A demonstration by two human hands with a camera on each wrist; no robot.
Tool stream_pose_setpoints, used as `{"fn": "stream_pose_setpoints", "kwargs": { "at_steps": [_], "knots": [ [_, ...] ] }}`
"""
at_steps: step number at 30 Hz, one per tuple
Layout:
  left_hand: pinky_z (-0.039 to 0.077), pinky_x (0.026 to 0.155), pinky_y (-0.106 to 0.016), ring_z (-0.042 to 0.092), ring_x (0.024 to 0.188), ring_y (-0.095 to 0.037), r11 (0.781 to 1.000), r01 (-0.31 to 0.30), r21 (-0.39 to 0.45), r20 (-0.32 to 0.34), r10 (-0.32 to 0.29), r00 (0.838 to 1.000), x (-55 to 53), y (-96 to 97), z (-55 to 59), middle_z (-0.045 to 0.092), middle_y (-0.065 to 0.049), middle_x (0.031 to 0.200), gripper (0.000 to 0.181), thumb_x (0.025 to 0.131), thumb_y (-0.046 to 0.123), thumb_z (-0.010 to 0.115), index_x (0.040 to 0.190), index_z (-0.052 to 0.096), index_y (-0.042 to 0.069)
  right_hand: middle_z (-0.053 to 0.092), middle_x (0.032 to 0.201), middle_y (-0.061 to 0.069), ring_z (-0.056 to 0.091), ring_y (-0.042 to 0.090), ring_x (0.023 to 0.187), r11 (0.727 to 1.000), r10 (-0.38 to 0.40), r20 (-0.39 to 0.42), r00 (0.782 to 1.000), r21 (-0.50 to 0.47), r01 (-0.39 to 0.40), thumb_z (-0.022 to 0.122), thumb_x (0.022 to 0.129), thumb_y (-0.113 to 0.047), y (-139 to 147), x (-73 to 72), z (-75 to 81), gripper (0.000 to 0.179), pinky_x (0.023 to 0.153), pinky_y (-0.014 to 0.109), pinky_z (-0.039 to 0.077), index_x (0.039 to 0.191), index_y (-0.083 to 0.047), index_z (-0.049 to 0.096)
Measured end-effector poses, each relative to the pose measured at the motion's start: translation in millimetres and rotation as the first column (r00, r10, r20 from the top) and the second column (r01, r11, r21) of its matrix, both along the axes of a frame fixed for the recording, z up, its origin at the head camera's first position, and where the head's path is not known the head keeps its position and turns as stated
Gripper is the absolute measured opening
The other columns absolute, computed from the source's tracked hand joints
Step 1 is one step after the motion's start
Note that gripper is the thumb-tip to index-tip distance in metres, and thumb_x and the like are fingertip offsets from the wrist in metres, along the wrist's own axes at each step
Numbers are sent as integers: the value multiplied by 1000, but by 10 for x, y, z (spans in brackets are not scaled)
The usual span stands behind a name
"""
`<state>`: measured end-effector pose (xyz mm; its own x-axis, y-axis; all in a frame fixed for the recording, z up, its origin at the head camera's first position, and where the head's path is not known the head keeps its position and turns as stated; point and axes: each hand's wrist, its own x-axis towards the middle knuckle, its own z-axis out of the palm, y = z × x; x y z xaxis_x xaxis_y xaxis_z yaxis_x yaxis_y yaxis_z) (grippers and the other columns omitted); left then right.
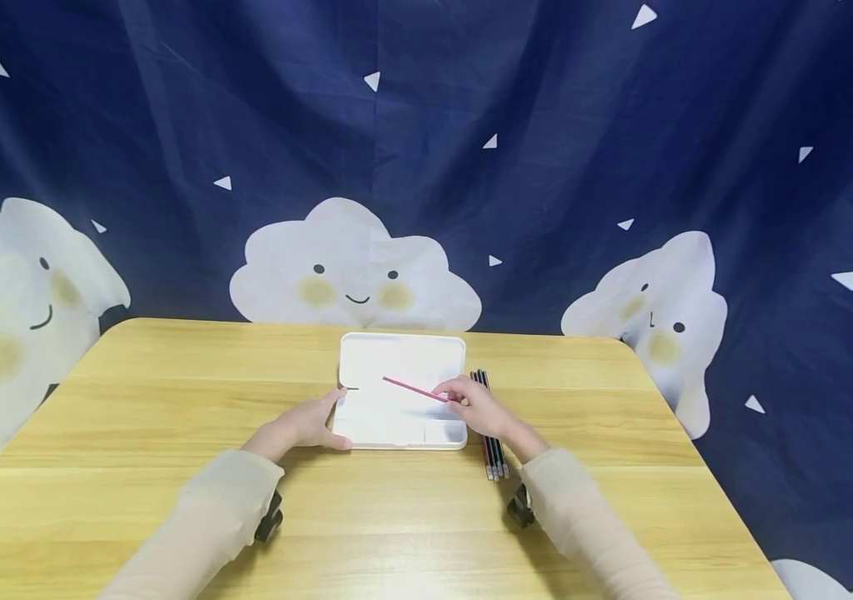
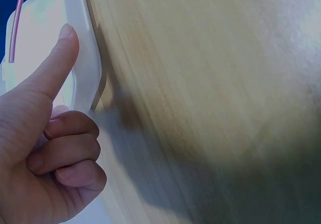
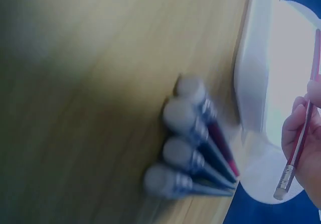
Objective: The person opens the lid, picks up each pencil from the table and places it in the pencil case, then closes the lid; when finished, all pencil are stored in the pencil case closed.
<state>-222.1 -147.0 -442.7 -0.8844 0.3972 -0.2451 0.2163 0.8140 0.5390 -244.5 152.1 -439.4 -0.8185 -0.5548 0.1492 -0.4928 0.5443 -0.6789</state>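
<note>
An open white pencil case (image 1: 377, 432) lies on the table with its lid (image 1: 403, 350) tipped back. My left hand (image 1: 308, 423) holds the case at its left side; in the left wrist view the thumb (image 2: 59, 58) lies along the rim while the other fingers are curled. Over the case, my right hand (image 1: 480, 410) pinches a red pencil (image 1: 411, 387), whose eraser end (image 3: 283, 186) sticks out past the fingers. Partly under that hand, just right of the case, several pencils (image 1: 496, 458) lie side by side, mostly dark with one red, their erasers towards me.
The wooden table (image 1: 133, 467) stretches out on both sides of the case. Behind it hangs a dark blue curtain (image 1: 426, 125) with white clouds. A small black device (image 1: 269, 518) sits at the left wrist and another (image 1: 521, 507) at the right.
</note>
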Motion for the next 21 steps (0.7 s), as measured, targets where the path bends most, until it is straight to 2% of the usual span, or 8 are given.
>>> {"fn": "stream_pose_setpoints", "kwargs": {
  "at_steps": [5, 12, 21],
  "knots": [
    [34, 98, -52, 42, 119, -44, 1000, 1, 1, -5, -1, 1000, 2, -6, -5, 41, -34, 129, 96, 71, 35, 77, 140, 23, -4, 51, 78, 3, 45, 11, 76, 999, 36, -20, 999, 35, -35, 55, 85, 5, -119, -20, -47, 22, 71, 24, 41, 104, -2, 64],
    [35, 97, -51, 43, 118, -44, 1000, -4, -14, -8, 4, 1000, 14, -15, -4, 42, -34, 128, 97, 71, 37, 77, 140, 24, -4, 56, 84, 9, 49, 16, 78, 991, 108, -37, 993, 83, -105, 52, 82, 11, -256, -25, -98, 28, 72, 23, 44, 105, 0, 64],
    [35, 97, -51, 43, 118, -44, 1000, -3, -10, -12, 3, 1000, 6, -9, -11, 43, -34, 128, 96, 71, 38, 77, 140, 24, -3, 56, 84, 7, 48, 16, 77, 979, 130, -49, 990, 162, -120, 51, 79, 12, -380, -53, -95, 32, 72, 24, 43, 104, -2, 65]
  ]
}}
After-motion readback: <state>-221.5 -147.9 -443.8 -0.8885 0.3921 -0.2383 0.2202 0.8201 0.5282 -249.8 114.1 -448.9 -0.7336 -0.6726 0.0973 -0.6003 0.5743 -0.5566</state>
